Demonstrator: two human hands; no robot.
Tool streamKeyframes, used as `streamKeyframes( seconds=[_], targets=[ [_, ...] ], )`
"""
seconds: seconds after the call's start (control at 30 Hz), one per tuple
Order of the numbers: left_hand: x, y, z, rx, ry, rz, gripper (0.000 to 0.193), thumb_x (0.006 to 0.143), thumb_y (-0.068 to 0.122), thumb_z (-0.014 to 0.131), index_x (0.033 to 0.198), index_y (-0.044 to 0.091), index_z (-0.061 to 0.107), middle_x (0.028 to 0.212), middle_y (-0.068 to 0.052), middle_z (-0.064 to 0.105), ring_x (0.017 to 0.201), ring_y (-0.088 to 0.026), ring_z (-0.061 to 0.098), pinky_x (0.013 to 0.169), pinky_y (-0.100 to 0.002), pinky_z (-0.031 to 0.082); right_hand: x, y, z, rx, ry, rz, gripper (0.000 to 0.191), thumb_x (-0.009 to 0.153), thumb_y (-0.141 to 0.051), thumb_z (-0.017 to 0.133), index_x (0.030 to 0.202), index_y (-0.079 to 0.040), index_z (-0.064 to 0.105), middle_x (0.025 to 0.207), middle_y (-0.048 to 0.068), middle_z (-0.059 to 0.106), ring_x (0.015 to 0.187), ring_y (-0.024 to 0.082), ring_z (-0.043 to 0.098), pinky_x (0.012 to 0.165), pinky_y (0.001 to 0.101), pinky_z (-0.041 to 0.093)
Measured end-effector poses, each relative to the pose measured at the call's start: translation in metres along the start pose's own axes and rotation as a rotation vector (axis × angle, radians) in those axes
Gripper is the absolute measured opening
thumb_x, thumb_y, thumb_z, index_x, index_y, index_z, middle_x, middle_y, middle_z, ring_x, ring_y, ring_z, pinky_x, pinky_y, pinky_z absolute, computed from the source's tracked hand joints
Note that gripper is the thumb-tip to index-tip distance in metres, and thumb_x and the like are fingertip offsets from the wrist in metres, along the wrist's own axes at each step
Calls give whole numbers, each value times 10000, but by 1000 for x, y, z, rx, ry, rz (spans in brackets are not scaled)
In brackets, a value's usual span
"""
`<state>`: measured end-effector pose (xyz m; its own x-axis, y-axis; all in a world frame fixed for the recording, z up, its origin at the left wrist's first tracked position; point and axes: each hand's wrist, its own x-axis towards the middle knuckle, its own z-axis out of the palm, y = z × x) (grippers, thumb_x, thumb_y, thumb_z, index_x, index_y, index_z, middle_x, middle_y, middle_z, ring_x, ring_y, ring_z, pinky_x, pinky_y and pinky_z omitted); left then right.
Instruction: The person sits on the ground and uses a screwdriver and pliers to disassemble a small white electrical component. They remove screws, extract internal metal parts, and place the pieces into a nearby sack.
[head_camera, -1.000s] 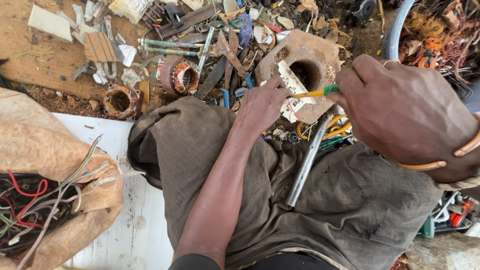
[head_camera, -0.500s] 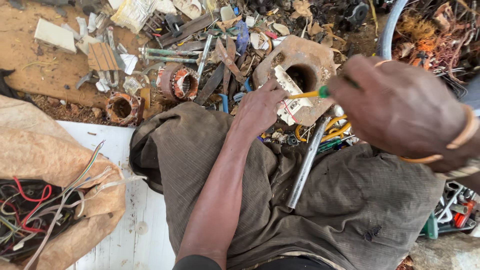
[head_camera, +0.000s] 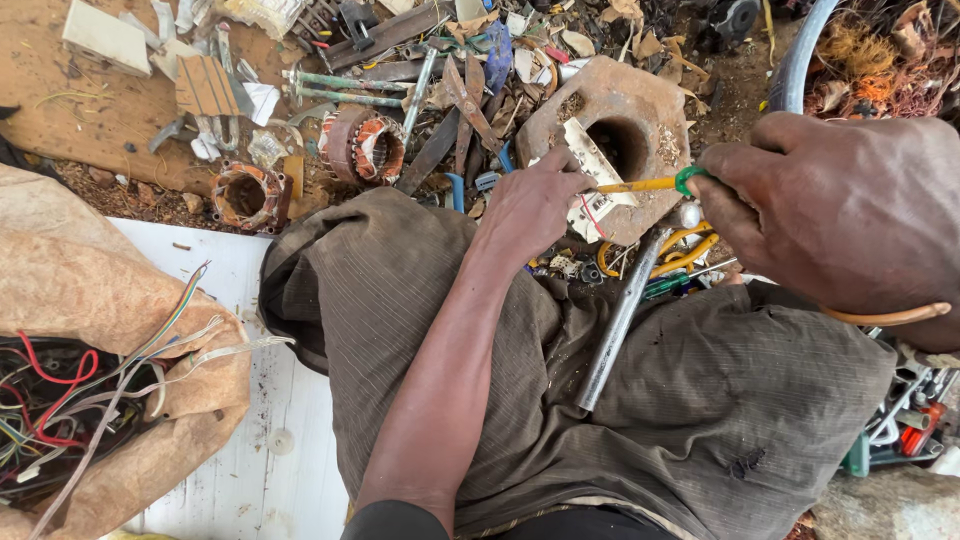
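While the left hand (head_camera: 530, 205) pins a cream part (head_camera: 590, 180), right hand (head_camera: 850, 220) grips a yellow screwdriver (head_camera: 640, 185).

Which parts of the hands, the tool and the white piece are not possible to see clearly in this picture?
- Head view: the right hand hides the handle of the yellow tool; the right edge cuts off the wrist.
- Head view: the left hand covers part of the white piece, so its full shape is unclear.
- Head view: the inside of the hole in the rusty block is too dark.
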<state>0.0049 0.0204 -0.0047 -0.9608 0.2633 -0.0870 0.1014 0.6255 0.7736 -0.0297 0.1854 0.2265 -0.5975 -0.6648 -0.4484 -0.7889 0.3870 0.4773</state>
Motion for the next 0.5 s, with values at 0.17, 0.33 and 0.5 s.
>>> streamKeyframes(
  seconds=[0.17,0.33,0.5],
  targets=[
    [1,-1,2,0,29,26,428,895,-33,538,1152,206,783,1112,-85,661,908,-271,728,787,-460,562,4,-7,-8,38,-384,239,476,1065,-547,395,1305,-249,678,910,-22,726,692,118,722,574,298,619],
    [1,-2,4,18,56,64,385,911,-20,559,1149,176,790,1069,-99,666,859,-270,734,776,-454,571,12,-7,-19,42,-446,244,506,1044,-553,350,1231,-228,689,901,-14,729,697,130,733,572,321,629],
    [0,-1,7,-1,67,72,358,906,-37,569,1125,145,784,1097,-73,675,847,-259,739,761,-444,575,18,-8,-26,109,-544,280,549,1021,-552,314,1196,-195,692,844,9,738,664,151,737,578,346,636]
  ],
)
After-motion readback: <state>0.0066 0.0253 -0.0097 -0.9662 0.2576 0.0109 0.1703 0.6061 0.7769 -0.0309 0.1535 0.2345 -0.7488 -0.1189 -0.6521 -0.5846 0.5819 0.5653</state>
